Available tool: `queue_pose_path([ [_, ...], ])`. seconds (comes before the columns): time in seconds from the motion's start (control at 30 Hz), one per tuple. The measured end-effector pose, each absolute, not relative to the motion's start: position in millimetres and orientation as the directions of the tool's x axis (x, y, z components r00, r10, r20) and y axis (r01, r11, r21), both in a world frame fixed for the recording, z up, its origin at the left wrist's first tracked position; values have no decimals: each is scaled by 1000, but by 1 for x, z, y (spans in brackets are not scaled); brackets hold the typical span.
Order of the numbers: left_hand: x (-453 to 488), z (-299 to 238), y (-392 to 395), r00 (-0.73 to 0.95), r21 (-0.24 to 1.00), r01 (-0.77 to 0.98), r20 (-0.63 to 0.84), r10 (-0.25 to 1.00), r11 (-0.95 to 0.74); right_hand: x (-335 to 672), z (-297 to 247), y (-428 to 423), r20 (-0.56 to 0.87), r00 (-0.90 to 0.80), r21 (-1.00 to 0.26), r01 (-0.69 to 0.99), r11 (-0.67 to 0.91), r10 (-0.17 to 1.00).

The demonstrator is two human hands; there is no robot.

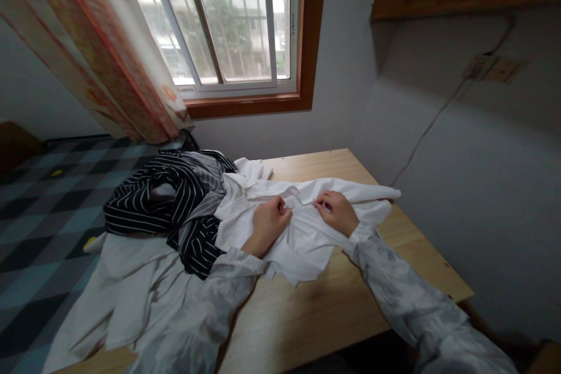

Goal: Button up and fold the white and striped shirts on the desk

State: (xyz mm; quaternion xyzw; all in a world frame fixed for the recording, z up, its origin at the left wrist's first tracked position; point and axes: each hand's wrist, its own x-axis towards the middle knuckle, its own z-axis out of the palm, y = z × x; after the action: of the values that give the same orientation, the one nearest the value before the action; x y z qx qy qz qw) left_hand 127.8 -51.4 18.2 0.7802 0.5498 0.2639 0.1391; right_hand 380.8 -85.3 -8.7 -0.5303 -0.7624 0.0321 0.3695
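A white garment, which looks like a shirt [307,245], lies rumpled across the wooden table [302,315]. My left hand [269,222] is closed on its fabric near the middle, thumb and fingers pinched together. A short way to the right, my right hand [337,211] pinches another bit of the same white cloth. Between the two hands a fold of the fabric is slightly raised. Which part of the garment each hand grips is too small to make out.
Black-and-white striped clothing [144,198] is heaped at the left of the table, with more white clothing [144,292] below it. A checked bed [35,234] adjoins on the left. A cord [429,128] hangs down the right wall, below a wooden shelf [438,6].
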Motion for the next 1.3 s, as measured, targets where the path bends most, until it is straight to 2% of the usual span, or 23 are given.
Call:
queue_pose_path([
  [0.1,135,24,-62,336,436,766,356,872,-473,381,-8,-86,535,-78,-595,672,441,841],
  [0.17,146,27,-73,412,428,720,370,832,-547,381,-7,-87,528,-53,-652,614,444,848],
  [0.23,159,27,-81,447,476,677,339,828,-561,382,-8,-87,518,-40,-684,580,442,854],
  [0.33,178,18,-82,423,618,614,269,865,-492,384,-12,-85,499,-34,-724,533,438,866],
  [0.47,191,-2,-70,427,786,445,235,874,-428,386,-21,-81,408,-52,-819,421,390,912],
  [0.57,192,-14,-64,441,839,352,243,864,-416,388,-25,-79,334,-78,-879,333,341,939],
  [0.7,191,-18,-62,445,849,323,254,859,-418,388,-27,-79,283,-94,-913,277,298,954],
  [0.83,189,-16,-63,458,847,321,253,852,-424,386,-27,-82,307,-73,-891,329,314,949],
  [1.0,187,-17,-67,556,803,338,250,793,-490,382,-24,-80,414,66,-808,487,333,908],
  [1.17,188,-19,-66,473,872,296,222,852,-391,400,-8,-84,556,176,-701,625,344,813],
  [1.23,187,-16,-65,450,877,270,251,857,-398,414,-2,-92,587,143,-641,683,350,797],
  [1.3,187,-11,-65,436,860,241,318,842,-450,430,-1,-104,575,20,-560,738,376,818],
])
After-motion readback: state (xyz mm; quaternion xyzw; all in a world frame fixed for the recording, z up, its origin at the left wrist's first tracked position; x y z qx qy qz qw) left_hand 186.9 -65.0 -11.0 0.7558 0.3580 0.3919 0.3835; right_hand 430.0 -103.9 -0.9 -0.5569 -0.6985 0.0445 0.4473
